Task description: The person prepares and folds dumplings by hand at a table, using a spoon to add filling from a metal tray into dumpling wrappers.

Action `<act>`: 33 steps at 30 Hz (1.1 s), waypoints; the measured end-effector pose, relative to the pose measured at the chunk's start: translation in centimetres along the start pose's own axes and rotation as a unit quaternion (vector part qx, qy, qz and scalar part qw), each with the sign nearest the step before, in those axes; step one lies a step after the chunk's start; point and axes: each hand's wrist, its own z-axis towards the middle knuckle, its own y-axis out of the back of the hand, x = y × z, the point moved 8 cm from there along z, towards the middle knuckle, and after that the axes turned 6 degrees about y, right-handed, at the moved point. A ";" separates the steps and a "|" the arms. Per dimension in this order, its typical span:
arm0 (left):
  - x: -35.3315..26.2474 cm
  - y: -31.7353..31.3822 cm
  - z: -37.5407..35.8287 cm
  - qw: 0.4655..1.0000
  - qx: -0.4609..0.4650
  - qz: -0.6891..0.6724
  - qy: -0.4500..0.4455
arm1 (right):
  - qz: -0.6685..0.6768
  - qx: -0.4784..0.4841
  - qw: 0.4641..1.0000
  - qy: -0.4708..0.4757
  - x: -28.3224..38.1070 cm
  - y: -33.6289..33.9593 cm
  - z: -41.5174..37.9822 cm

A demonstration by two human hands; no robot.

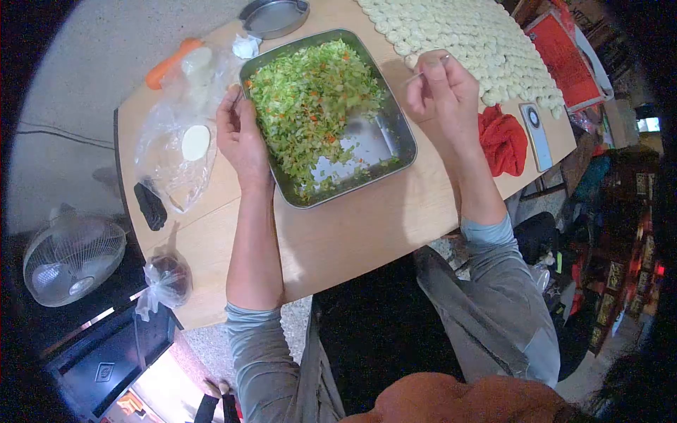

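Observation:
A deep rectangular metal pan (310, 203) stands on the wooden table, holding a heap of chopped green vegetables (310, 99) with orange bits. Its bare bottom shows at the near right corner. My left hand (241, 134) grips the pan's left wall, thumb on the rim. To the right of the pan, my right hand (446, 88) is raised and closed around a thin metal utensil (422, 73), whose kind I cannot make out. Behind that hand lie many rows of pale dough pieces (465, 42).
Left of the pan are a carrot (169, 65), a clear plastic bag (162, 148) with white pieces and a dark object (149, 206). A round metal pan (273, 17) stands behind. A red cloth (502, 141) and a phone (536, 137) lie right. A fan (74, 261) stands off the table's left edge.

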 end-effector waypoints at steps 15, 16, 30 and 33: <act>0.0 0.0 0.0 0.999 0.014 -0.038 0.009 | -0.396 0.319 0.814 0.280 6.2 -5.7 0.7; 0.2 -0.1 0.1 0.999 0.016 -0.040 0.006 | -0.429 0.335 0.789 0.285 6.5 -6.6 0.4; 0.0 -0.1 0.3 0.999 0.017 -0.042 -0.006 | -0.172 0.308 0.936 -0.013 2.6 -8.7 -1.5; -0.2 0.0 0.2 0.999 0.010 -0.035 -0.008 | -0.141 0.228 0.963 -0.021 1.7 -7.0 -0.3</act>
